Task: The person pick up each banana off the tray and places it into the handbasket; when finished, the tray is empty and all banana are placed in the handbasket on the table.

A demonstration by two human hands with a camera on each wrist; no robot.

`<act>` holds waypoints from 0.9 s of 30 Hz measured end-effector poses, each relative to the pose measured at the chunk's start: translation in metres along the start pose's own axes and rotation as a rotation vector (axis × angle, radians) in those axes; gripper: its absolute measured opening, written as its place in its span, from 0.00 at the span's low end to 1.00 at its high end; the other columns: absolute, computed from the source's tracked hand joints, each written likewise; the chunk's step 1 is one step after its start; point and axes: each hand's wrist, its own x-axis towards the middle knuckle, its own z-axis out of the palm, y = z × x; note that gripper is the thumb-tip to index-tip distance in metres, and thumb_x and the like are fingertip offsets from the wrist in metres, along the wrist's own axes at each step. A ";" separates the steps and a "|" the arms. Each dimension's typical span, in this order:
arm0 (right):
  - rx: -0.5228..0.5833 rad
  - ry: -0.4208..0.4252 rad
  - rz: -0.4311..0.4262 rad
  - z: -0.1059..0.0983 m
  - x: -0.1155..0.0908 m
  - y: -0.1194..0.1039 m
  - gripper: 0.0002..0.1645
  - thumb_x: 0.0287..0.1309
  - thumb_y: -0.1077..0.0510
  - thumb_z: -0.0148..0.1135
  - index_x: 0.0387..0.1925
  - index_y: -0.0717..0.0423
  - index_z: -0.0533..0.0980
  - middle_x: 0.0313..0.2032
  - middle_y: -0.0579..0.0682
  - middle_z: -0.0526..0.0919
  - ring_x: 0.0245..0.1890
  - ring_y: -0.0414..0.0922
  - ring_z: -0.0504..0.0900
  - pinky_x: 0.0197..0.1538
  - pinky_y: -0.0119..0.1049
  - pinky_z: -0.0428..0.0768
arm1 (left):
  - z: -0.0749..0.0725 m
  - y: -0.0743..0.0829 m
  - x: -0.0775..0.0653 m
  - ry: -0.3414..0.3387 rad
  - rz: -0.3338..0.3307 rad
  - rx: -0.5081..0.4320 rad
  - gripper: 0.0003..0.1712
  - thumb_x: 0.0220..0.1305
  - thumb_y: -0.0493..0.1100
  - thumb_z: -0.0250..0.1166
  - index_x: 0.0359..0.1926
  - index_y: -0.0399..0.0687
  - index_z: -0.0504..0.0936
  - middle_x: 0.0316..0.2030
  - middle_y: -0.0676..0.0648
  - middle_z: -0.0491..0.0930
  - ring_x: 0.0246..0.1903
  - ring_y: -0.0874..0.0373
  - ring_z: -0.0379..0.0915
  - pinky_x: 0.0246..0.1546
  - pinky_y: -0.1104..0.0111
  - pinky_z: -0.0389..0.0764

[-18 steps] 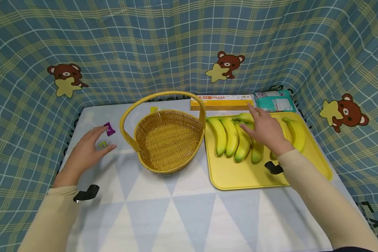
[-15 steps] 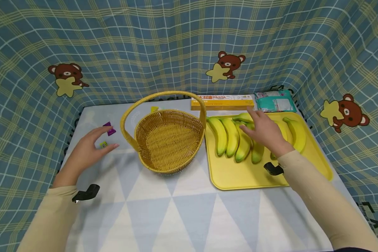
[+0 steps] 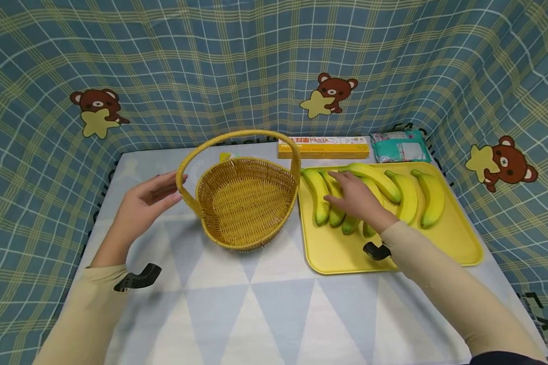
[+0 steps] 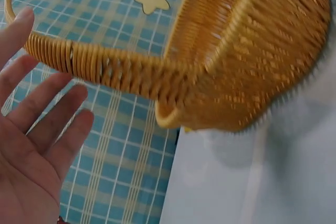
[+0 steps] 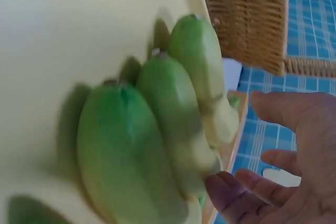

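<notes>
My left hand (image 3: 139, 205) is beside the left end of the arched handle (image 3: 237, 135) of a wicker basket (image 3: 248, 210). In the left wrist view its fingers (image 4: 73, 140) are spread near the handle (image 4: 115, 72), gripping nothing; whether they touch it I cannot tell. Over a row of bananas (image 3: 317, 197) on a yellow tray (image 3: 337, 259) hovers my right hand (image 3: 358, 200), thumb and fingers apart. The right wrist view shows fingertips (image 5: 218, 184) close to the greenish banana ends (image 5: 176, 93); contact is unclear. The right hand partly covers several bananas.
Behind the tray lie a pasta box (image 3: 324, 148) and a teal packet (image 3: 401, 148). A small yellow item (image 3: 225, 156) shows behind the basket. Checked cloth (image 3: 255, 76) with bear prints rises around the table's back and sides.
My left hand has moved right to the basket handle, and the two small candies near it are now out of sight. My right hand has shifted left over the bananas, uncovering those farther right.
</notes>
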 end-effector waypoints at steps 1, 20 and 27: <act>0.007 0.003 -0.004 0.003 0.002 -0.003 0.47 0.68 0.46 0.66 0.79 0.56 0.57 0.69 0.68 0.64 0.65 0.65 0.70 0.64 0.63 0.73 | 0.001 0.002 0.001 0.006 -0.002 -0.034 0.26 0.70 0.38 0.67 0.68 0.50 0.77 0.61 0.47 0.81 0.57 0.67 0.77 0.56 0.80 0.77; -0.066 -0.029 -0.027 0.029 0.032 -0.029 0.42 0.69 0.52 0.64 0.77 0.60 0.58 0.68 0.66 0.70 0.65 0.64 0.72 0.65 0.59 0.74 | 0.006 0.003 0.010 0.040 -0.050 -0.144 0.16 0.70 0.43 0.68 0.54 0.39 0.86 0.48 0.49 0.88 0.50 0.59 0.84 0.52 0.75 0.82; -0.027 -0.002 0.018 0.019 0.025 -0.030 0.41 0.69 0.51 0.62 0.77 0.55 0.60 0.69 0.66 0.69 0.58 0.65 0.78 0.58 0.60 0.78 | 0.006 0.003 0.011 0.036 -0.066 -0.154 0.16 0.69 0.43 0.68 0.54 0.39 0.86 0.48 0.50 0.88 0.50 0.60 0.84 0.52 0.75 0.81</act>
